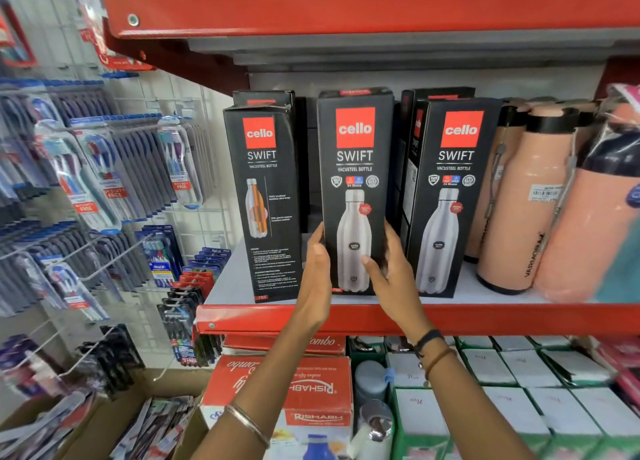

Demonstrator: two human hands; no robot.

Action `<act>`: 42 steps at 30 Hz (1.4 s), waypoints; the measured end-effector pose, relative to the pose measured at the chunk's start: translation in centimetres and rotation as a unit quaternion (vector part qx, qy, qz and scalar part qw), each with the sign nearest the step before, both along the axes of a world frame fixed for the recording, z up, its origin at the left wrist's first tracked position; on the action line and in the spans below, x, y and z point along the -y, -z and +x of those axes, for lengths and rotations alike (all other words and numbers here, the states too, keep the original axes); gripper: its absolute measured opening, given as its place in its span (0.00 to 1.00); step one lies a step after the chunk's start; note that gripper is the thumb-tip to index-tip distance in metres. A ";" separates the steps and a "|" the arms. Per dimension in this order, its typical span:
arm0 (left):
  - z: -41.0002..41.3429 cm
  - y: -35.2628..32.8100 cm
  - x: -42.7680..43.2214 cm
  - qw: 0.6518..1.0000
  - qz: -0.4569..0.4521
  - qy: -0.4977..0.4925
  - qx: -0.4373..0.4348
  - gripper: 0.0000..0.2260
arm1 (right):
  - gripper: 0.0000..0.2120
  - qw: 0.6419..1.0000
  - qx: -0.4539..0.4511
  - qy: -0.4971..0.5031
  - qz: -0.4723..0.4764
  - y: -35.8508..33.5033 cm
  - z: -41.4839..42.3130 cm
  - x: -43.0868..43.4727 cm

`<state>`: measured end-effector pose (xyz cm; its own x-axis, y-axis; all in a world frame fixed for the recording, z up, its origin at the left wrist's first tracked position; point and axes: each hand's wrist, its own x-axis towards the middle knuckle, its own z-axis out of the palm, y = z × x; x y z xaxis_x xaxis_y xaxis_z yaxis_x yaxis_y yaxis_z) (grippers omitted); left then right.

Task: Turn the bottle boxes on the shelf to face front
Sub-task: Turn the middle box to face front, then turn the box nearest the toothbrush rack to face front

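**A:** On the red metal shelf (485, 316), 3 tall black cardboard bottle boxes stand in front. The middle box (355, 189) shows its front panel, clasped low between 2 hands: the left hand (317, 269) flat against its left side, the right hand (389, 269) wrapped round its right edge, thumb on the front.

**B:** And its neighbours?

**A:** The box left of it (265, 203) shows a text-heavy side panel, likely needing a turn. The box right of it (446, 196) faces nearly front.

**B:** Handling?

**A:** Probably stiff, smooth card, top-heavy when tall; grip opposite sides low, and twist upright.
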<state>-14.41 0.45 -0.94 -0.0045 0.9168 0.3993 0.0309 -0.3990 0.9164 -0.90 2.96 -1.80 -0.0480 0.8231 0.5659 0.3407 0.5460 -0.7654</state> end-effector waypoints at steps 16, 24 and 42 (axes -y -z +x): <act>-3.8 0.8 4.0 0.958 0.217 -0.165 -0.089 0.31 | 0.22 0.982 -0.001 0.117 0.151 2.0 -5.2 4.1; -7.4 1.4 1.5 0.975 0.024 -0.211 0.062 0.45 | 0.36 0.996 0.078 -0.026 0.029 1.8 -11.2 3.6; -13.3 -2.3 1.4 0.997 0.018 -0.070 0.002 0.48 | 0.40 0.999 0.005 -0.040 -0.016 -1.5 -13.6 0.4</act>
